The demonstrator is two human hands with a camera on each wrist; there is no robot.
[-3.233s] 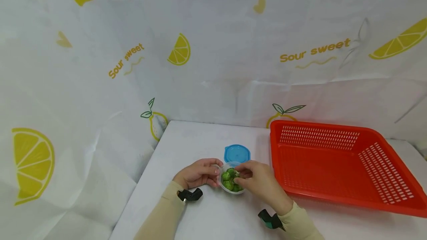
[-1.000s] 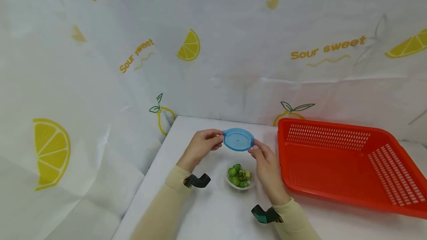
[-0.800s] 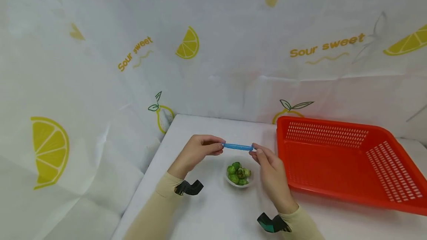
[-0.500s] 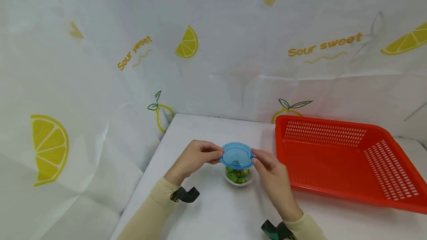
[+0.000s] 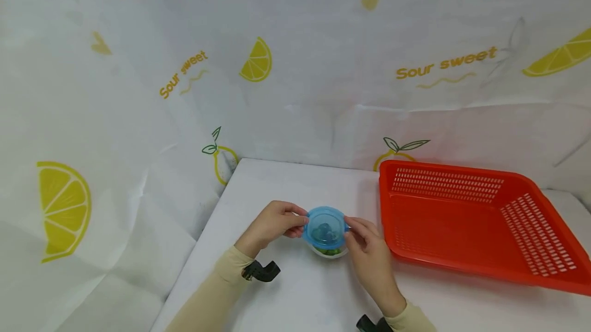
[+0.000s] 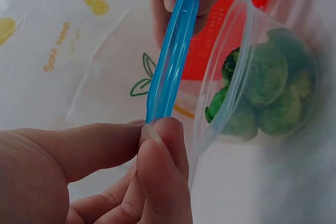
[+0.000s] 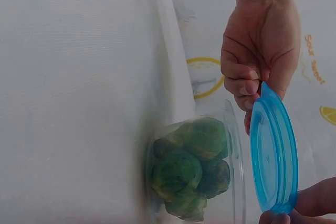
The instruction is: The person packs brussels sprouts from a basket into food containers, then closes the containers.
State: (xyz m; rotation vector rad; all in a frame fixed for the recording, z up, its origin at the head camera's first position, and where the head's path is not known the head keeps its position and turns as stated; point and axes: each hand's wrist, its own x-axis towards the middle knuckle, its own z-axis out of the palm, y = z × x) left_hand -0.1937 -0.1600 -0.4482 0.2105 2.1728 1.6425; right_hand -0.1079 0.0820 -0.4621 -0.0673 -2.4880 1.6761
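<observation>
Between both hands is a round blue translucent lid (image 5: 326, 227), pinched at its left edge by the left hand (image 5: 275, 223) and at its right edge by the right hand (image 5: 369, 257). Below it stands a clear plastic bowl (image 7: 237, 171) on the table; in both wrist views a gap separates lid and rim. Several Brussels sprouts (image 6: 268, 85) fill the bowl. From the head view the lid covers most of the bowl, leaving its near rim and a little green showing.
A large red plastic basket (image 5: 443, 224) with slotted walls stands on the white table (image 5: 286, 291), to the right of the bowl. Behind the table hangs a white cloth (image 5: 304, 65) printed with lemons and lettering.
The right hand has left the sprouts and the left hand the bowl. Both have lifted the lid from behind the bowl, turned it, and lowered it toward the bowl.
</observation>
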